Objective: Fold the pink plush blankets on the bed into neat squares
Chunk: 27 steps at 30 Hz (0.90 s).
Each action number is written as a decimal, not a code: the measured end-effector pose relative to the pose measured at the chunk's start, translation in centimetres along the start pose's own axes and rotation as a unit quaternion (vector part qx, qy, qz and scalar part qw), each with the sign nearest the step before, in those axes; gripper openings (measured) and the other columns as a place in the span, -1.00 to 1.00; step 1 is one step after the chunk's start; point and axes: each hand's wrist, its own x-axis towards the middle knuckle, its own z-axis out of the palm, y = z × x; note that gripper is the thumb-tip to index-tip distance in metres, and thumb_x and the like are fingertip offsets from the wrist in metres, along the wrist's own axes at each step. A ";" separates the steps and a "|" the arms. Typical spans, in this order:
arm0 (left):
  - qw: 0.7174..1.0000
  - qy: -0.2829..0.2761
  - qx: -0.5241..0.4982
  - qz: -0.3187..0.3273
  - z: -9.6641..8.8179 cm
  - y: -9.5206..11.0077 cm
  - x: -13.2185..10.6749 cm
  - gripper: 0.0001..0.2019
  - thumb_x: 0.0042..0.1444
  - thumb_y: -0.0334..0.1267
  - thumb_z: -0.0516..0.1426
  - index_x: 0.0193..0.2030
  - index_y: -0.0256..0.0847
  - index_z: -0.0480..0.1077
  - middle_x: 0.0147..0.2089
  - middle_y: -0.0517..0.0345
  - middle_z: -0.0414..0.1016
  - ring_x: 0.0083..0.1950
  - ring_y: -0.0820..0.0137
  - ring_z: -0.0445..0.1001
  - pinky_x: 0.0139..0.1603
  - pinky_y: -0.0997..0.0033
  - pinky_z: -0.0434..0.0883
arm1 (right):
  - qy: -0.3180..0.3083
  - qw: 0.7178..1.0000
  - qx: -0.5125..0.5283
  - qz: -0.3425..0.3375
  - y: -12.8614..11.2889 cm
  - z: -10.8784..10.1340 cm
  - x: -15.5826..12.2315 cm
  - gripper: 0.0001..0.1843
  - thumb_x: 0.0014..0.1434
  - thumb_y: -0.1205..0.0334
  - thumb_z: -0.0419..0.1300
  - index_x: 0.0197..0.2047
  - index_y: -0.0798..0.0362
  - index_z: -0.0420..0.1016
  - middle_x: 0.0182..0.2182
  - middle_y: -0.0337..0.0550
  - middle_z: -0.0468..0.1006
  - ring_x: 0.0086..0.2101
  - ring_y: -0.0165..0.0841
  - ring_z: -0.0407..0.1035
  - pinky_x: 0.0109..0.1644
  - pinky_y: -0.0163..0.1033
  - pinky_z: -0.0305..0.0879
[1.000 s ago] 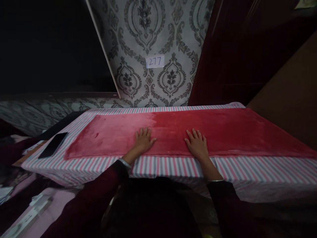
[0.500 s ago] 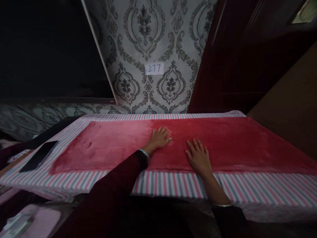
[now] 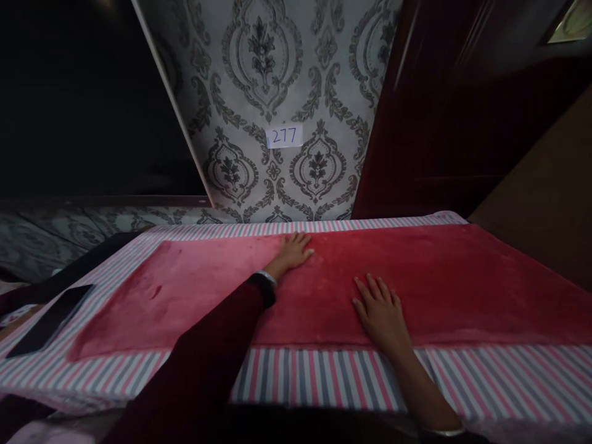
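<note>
A red plush cloth lies spread flat over a table covered with a pink, grey and white striped sheet. My left hand reaches to the cloth's far edge, palm down, fingers stretched flat on the fabric. My right hand rests flat on the cloth nearer to me, fingers spread. Neither hand holds anything. Dark red sleeves cover both arms, with a bangle at each wrist.
A black phone lies on the striped sheet at the left end. Behind the table stands a patterned grey wall with a paper label reading 277. A dark red curtain hangs at the right.
My left hand slid from the cloth's near edge, away from me, to its far edge. The right hand stayed flat in place. The camera moved closer over the table.
</note>
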 end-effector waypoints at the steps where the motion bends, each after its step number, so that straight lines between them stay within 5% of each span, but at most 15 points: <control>1: 1.000 -0.005 -0.001 0.022 0.3 0.7 0.4 -0.36 0.41 0.08 -0.13 0.56 -0.04 0.03 0.62 0.02 -0.07 0.63 0.11 -0.14 0.56 -0.20 -0.12 | -0.002 1.000 0.000 -0.001 0.1 0.1 0.0 -0.43 0.42 0.07 -0.08 0.43 -0.09 0.33 0.45 -0.05 0.23 0.42 -0.06 0.06 0.41 0.19 0.07; 6: 1.000 0.011 0.005 -0.005 1.5 0.7 1.3 -0.37 0.41 0.10 -0.14 0.56 0.01 0.05 0.61 0.06 -0.02 0.62 0.08 -0.10 0.55 -0.23 -0.12 | 0.001 1.000 0.001 -0.002 0.3 0.3 0.0 -0.42 0.42 0.05 -0.07 0.43 -0.12 0.32 0.44 -0.07 0.25 0.42 -0.07 0.06 0.41 0.18 0.09; 12: 0.994 0.007 0.034 -0.099 0.1 -5.0 -0.4 -0.35 0.42 0.06 -0.20 0.57 -0.10 0.02 0.61 -0.04 -0.03 0.61 0.06 -0.09 0.53 -0.25 -0.08 | -0.004 1.000 0.003 0.001 0.1 0.0 0.0 -0.42 0.43 0.07 -0.09 0.43 -0.07 0.33 0.45 -0.05 0.23 0.42 -0.06 0.06 0.42 0.17 0.08; 17: 0.977 0.007 0.056 -0.204 -1.3 -9.8 -4.7 -0.34 0.42 0.02 -0.23 0.56 -0.21 0.00 0.61 -0.18 -0.06 0.60 0.01 -0.07 0.49 -0.31 -0.02 | -0.028 0.999 0.020 0.013 -0.1 -1.3 -0.1 -0.41 0.44 0.05 -0.10 0.46 -0.07 0.27 0.47 -0.06 0.19 0.43 -0.07 0.01 0.43 0.17 0.03; 22: 0.950 0.031 0.046 -0.308 -2.1 -14.0 -10.5 -0.35 0.41 0.06 -0.26 0.53 -0.11 0.08 0.60 -0.17 -0.01 0.58 -0.04 -0.03 0.43 -0.38 0.06 | -0.042 0.998 0.049 0.024 0.0 -2.0 -0.1 -0.39 0.45 0.00 -0.12 0.48 -0.08 0.22 0.49 -0.04 0.14 0.44 -0.02 -0.03 0.43 0.21 -0.01; 25: 0.938 0.026 0.039 -0.344 -2.6 -14.7 -13.5 -0.34 0.41 0.05 -0.27 0.52 -0.15 0.09 0.59 -0.16 0.00 0.57 -0.09 -0.01 0.42 -0.39 0.08 | -0.047 0.997 0.058 0.025 0.0 -2.2 -0.1 -0.38 0.46 -0.02 -0.13 0.49 -0.09 0.22 0.49 -0.03 0.13 0.44 0.00 -0.04 0.42 0.23 -0.02; 27: 0.942 0.023 0.037 -0.333 -2.7 -13.3 -14.8 -0.35 0.42 0.03 -0.27 0.51 -0.21 0.11 0.58 -0.19 0.04 0.57 -0.08 0.00 0.43 -0.36 0.08 | -0.052 0.997 0.058 0.025 0.0 -2.3 -0.1 -0.38 0.46 -0.03 -0.13 0.49 -0.07 0.21 0.49 -0.03 0.13 0.44 -0.01 -0.05 0.43 0.21 -0.02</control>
